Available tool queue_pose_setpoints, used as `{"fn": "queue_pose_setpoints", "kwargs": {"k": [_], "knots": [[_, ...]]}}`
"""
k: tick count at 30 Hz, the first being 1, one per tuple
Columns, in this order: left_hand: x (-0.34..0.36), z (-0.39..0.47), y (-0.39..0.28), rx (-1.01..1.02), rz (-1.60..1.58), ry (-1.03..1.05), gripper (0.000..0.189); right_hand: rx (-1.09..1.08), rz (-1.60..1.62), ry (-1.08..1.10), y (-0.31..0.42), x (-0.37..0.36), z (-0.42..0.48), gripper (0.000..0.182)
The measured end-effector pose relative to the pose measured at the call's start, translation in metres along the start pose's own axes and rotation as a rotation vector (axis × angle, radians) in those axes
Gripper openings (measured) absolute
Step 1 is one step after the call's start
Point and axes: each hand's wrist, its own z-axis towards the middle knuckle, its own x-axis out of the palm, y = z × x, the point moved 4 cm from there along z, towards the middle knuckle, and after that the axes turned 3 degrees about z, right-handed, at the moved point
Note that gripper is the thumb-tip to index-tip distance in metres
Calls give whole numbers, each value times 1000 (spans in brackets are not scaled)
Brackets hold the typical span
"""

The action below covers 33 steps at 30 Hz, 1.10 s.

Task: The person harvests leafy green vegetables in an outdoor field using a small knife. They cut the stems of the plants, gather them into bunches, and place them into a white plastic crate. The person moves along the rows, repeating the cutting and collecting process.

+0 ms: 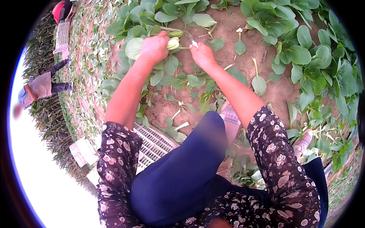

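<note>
My left hand (156, 48) is closed around a bok choy head, its pale cut-looking base (173, 43) pointing right and a broad leaf (134, 48) showing on the other side. Just to the right, my right hand (202, 55) grips the light handle (195, 44) of a small blade tool, a knife or sickle. Its metal blade (188, 34) points up and left, close to the bok choy's base; whether they touch I cannot tell. Growing bok choy plants (142, 17) stand beyond and left of my left hand.
Loose leaves (259, 82) lie on the brown soil (242, 59). More bok choy (316, 57) grows at the right. A white slatted plastic crate (154, 139) sits by my knee. Farther left are another crate (62, 35) and a person (41, 85) standing in the field.
</note>
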Motion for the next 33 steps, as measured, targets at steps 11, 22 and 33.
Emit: {"fn": "queue_pose_setpoints", "kwargs": {"k": [11,22,33], "knots": [[9,3,6,-91,-58,15,27,126,-99,242,-6,19,-4,41],[-61,-77,-37,28,-867,-422,51,25,753,-38,34,-73,-67,36],[-118,-86,-71,-211,-1347,-153,52,-85,510,9,70,-150,-94,37]]}}
